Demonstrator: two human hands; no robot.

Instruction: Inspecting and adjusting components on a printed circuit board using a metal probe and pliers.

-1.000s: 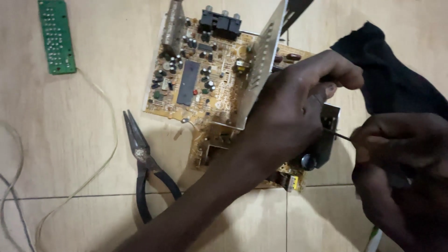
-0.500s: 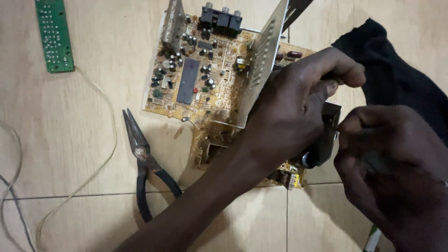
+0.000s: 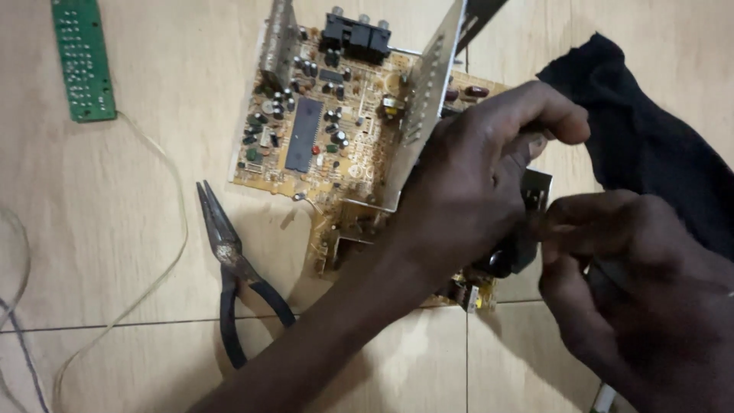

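The left hand (image 3: 474, 191) reaches across from seven o'clock and lies over the right end of the tan circuit board (image 3: 336, 138), which rests on the tiled floor (image 3: 138, 229); its fingers are clenched over a dark component (image 3: 527, 229) at the board's edge, the thumb curled above at one o'clock. The right hand (image 3: 634, 291) comes in from four o'clock; half a second ago it sat lower and further out, and a second ago a thin dark shaft showed between it and the component. Now its fingers are pinched together right against that component, touching the left hand; whether they grip a tool I cannot tell, since the shaft is hidden. I judge the work has closed in on that one part, the left hand steadying the board.

Two upright metal heat sinks (image 3: 428, 99) stand on the board; a long black chip (image 3: 303, 134) lies at its centre. Black-handled pliers (image 3: 229, 268) lie untouched at nine o'clock of the hands; a green strip board (image 3: 82, 57) sits at eleven o'clock; a black cloth (image 3: 650, 130) lies at two o'clock; pale wire (image 3: 172, 229) loops left.
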